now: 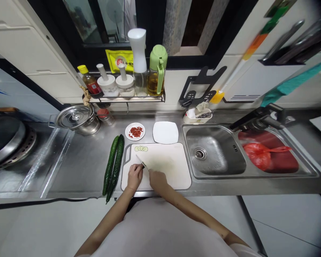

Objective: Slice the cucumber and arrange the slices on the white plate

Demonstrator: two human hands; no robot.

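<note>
A white cutting board [171, 162] lies on the steel counter in front of me. My right hand [157, 179] is closed round the handle of a knife [141, 161] whose blade points up and left over the board. My left hand [135, 176] rests curled on the board beside the blade; whatever lies under its fingers is hidden. Several cucumber slices [141, 148] sit near the board's far edge. Two whole cucumbers [113, 165] lie on the counter just left of the board.
Behind the board stand a small dish of red chillies [135, 131] and a white square plate [165, 132]. A sink [213, 151] is to the right, with a red bag [259, 154] in its far basin. A lidded pot [77, 119] and a condiment rack [127, 96] stand at the back left.
</note>
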